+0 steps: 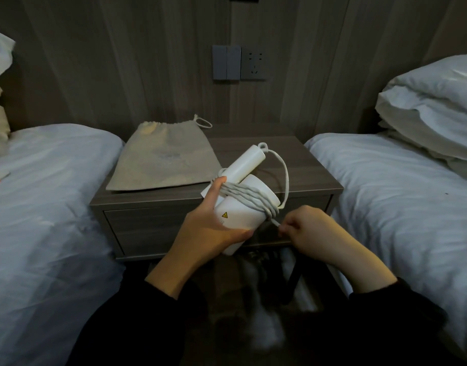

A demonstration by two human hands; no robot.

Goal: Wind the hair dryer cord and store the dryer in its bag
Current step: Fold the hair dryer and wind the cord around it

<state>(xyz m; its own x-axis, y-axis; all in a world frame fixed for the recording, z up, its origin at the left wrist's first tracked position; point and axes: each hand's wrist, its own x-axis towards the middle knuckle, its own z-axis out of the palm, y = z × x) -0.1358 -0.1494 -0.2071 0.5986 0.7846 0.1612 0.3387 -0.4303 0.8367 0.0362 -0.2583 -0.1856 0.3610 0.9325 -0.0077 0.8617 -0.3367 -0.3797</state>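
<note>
My left hand (208, 228) grips the white hair dryer (240, 210) by its barrel, in front of the nightstand, with the folded handle pointing up and away. Several turns of the grey cord (250, 198) lie around the barrel, and one loose loop arcs out from the handle's end to the right. My right hand (308, 231) pinches the cord just below the barrel's right edge. The beige drawstring bag (161, 159) lies flat on the left half of the nightstand, its mouth toward the wall.
The grey wooden nightstand (301, 165) with a drawer stands between two white beds (42, 196) (401, 186). Pillows (432, 101) are piled on the right bed. A switch and socket panel (239, 62) sits on the wall above. The floor below my arms is dark and blurred.
</note>
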